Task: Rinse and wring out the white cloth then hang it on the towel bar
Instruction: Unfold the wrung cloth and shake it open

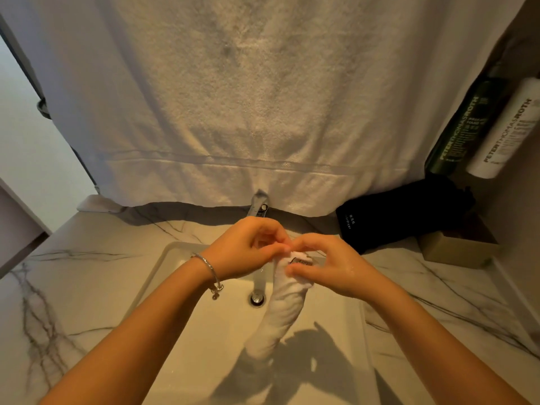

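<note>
The white cloth (282,314) hangs as a twisted roll over the white sink (181,331), its lower end near the basin floor. My left hand (248,247), with a bracelet on the wrist, and my right hand (330,264) both pinch the cloth's top edge, fingertips close together above the drain (257,299). The faucet (258,206) stands behind my hands; its spout is mostly hidden by them, and I cannot tell if water runs. The towel bar itself is out of sight.
A large white towel (248,97) hangs across the wall behind the sink. A black pouch (400,214) and a tan box (458,249) sit on the marble counter (73,273) at right. Two bottles (491,127) stand on a shelf above.
</note>
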Motion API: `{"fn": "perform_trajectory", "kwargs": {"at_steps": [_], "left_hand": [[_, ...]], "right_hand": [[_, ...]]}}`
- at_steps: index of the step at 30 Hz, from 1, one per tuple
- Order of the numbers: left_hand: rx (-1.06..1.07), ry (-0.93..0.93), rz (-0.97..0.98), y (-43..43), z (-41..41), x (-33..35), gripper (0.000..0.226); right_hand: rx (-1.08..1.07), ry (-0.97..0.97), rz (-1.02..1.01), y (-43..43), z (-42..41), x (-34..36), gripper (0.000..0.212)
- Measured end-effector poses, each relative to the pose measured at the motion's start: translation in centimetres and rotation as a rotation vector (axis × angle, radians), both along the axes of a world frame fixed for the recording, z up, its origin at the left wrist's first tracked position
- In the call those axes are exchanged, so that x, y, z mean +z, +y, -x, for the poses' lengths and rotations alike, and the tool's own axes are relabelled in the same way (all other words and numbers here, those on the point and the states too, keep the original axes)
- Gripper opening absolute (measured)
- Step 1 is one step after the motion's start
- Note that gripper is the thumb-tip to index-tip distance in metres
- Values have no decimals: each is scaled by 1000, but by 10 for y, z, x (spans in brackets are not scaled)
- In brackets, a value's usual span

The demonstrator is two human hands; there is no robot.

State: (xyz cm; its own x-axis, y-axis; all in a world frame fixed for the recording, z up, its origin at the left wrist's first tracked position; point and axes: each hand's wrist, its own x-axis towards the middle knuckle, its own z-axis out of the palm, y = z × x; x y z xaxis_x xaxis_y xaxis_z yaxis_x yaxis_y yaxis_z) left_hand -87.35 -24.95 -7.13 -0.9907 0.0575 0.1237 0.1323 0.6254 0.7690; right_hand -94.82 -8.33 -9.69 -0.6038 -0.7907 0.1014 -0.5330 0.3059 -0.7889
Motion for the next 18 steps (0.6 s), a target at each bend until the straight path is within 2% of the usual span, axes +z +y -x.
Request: {"fn": "perform_trajectory", "kwargs": {"at_steps": [3,6,7,8,9,11,12,15,18], "left_hand": [[39,-3,-204,-5,-3,-2,9],[144,57,-409,-15,-5,4,18],[152,74,-408,-18,-6,7,18],[141,85,-365,-20,-6,10,17],[120,89,-302,-21,-6,13,16],[62,76,-169,-15,-3,18,13],[30,70,-115,-11,-1,19,13],[-23,84,4,-3,1,20,13],[-8,101,61,-1,1,12,12]], "right_hand": [[23,21,-253,13,14,0,22],[-41,202,-701,27,27,-5,25],[-63,228,-733,30,28,-6,31],[-83,203,-631,31,29,-7,38],[-87,123,-436,28,27,-6,43],[-9,-61,-38,13,14,4,40],[12,-103,64,4,9,8,34],[-58,56,99,-4,1,8,31],[85,203,-19,2,3,2,44]]}}
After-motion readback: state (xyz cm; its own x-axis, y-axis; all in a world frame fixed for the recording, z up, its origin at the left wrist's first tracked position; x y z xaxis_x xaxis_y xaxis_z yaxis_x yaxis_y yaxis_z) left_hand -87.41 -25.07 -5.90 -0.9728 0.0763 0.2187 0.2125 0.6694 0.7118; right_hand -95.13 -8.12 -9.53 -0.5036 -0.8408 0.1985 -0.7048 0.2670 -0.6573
